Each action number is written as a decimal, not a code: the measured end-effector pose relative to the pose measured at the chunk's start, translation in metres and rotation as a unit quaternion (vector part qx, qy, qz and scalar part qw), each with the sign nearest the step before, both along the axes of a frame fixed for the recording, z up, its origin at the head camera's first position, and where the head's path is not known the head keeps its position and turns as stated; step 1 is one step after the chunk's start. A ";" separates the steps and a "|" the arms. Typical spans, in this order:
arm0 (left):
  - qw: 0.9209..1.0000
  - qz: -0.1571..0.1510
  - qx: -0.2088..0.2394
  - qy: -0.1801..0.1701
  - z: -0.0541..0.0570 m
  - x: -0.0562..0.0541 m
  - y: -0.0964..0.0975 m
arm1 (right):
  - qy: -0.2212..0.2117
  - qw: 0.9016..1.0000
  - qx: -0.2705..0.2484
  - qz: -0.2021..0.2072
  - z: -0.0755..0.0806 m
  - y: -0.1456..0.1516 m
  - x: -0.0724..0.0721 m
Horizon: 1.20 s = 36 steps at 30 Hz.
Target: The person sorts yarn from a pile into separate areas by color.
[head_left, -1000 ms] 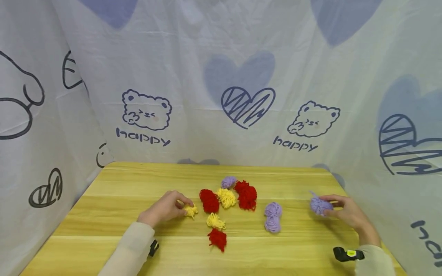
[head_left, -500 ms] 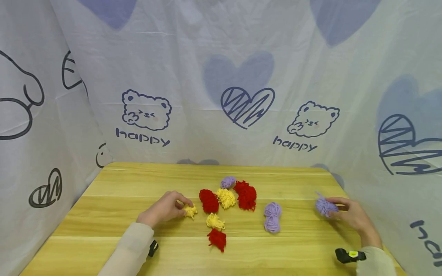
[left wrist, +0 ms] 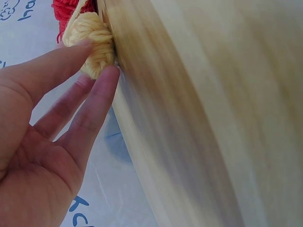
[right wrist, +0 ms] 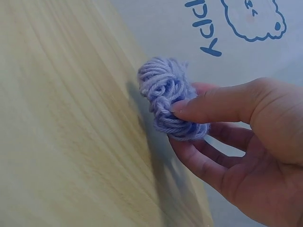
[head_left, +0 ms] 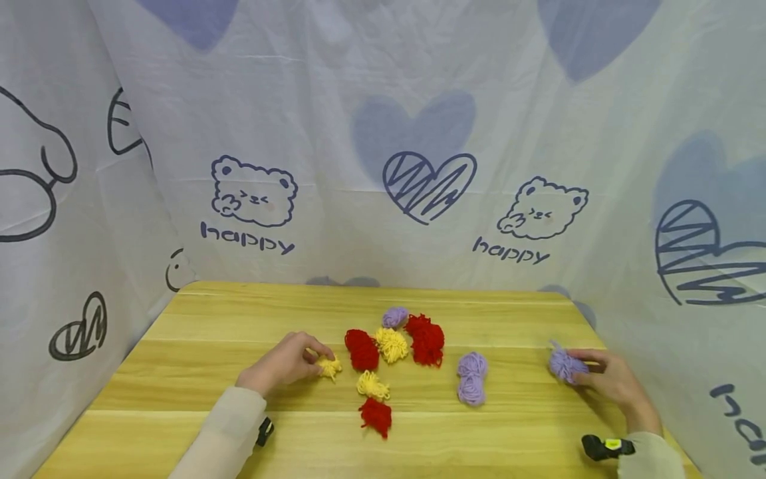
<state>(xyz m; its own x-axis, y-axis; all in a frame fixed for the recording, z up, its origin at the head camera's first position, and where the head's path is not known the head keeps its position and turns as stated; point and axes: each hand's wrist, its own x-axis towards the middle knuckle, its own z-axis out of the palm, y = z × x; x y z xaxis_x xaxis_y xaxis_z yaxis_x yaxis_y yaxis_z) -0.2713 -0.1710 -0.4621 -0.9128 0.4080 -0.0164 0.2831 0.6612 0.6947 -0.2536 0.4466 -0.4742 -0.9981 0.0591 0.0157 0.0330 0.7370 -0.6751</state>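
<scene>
My left hand (head_left: 286, 362) pinches a small yellow yarn bundle (head_left: 330, 367) at the table's left-centre; the left wrist view shows thumb and fingers on this yellow yarn (left wrist: 90, 42). Over on the right, my right hand (head_left: 616, 382) grips a purple yarn bundle (head_left: 567, 366) between thumb and fingers. In the right wrist view the purple yarn (right wrist: 168, 99) casts a shadow on the table; whether it touches the surface I cannot tell. Nearest to it lies a purple skein (head_left: 472, 379), pinched in at its middle.
A cluster in the table's middle has a red skein (head_left: 362, 350), a yellow bundle (head_left: 391, 344), a red bundle (head_left: 425, 340) and a small purple one (head_left: 395, 317). Nearer lie yellow (head_left: 374, 385) and red (head_left: 376, 416) bundles. A printed curtain (head_left: 335, 226) hangs behind the wooden table (head_left: 479, 439).
My right hand has shifted slightly right and nearer with the purple yarn bundle in its grip. The left hand and the other bundles stay where they were.
</scene>
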 end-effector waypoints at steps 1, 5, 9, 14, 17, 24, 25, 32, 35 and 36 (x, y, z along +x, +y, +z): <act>1.000 -0.001 -0.001 0.001 0.000 0.000 0.000 | 0.001 1.000 -0.002 0.001 -0.001 0.000 0.000; 1.000 -0.007 -0.003 0.006 0.000 0.001 -0.001 | 0.002 1.000 -0.007 -0.002 -0.003 0.000 -0.001; 1.000 -0.006 -0.003 0.010 -0.001 0.001 -0.001 | 0.001 1.000 -0.007 -0.004 -0.004 0.000 -0.002; 1.000 -0.006 -0.007 0.017 -0.001 0.001 -0.002 | -0.002 1.000 -0.008 0.000 -0.005 0.001 -0.003; 1.000 -0.008 -0.007 0.020 0.000 0.000 -0.003 | -0.004 1.000 -0.011 0.002 -0.005 0.000 -0.004; 1.000 -0.012 -0.007 0.025 0.001 -0.001 -0.002 | -0.008 1.000 -0.006 0.000 -0.004 0.001 -0.006; 1.000 -0.011 -0.007 0.024 0.001 -0.001 -0.002 | -0.008 1.000 -0.006 0.001 -0.005 0.001 -0.006; 1.000 -0.005 -0.004 0.017 -0.001 -0.001 0.000 | -0.013 1.000 -0.006 0.004 -0.007 0.002 -0.005; 1.000 -0.002 -0.005 0.014 -0.001 0.000 0.001 | -0.015 1.000 -0.006 0.008 -0.007 0.002 -0.004; 1.000 -0.001 -0.005 0.014 -0.002 0.000 0.001 | -0.017 1.000 -0.007 0.006 -0.007 0.002 -0.004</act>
<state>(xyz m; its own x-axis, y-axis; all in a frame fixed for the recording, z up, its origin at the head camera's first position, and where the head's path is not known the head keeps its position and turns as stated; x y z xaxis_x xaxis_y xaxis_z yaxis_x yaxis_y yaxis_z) -0.2712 -0.1700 -0.4636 -0.9121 0.4100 0.0045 0.3033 0.6672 0.6803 -0.2576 0.4485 -0.4810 -0.9987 0.0478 -0.0181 0.0472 0.7276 -0.6844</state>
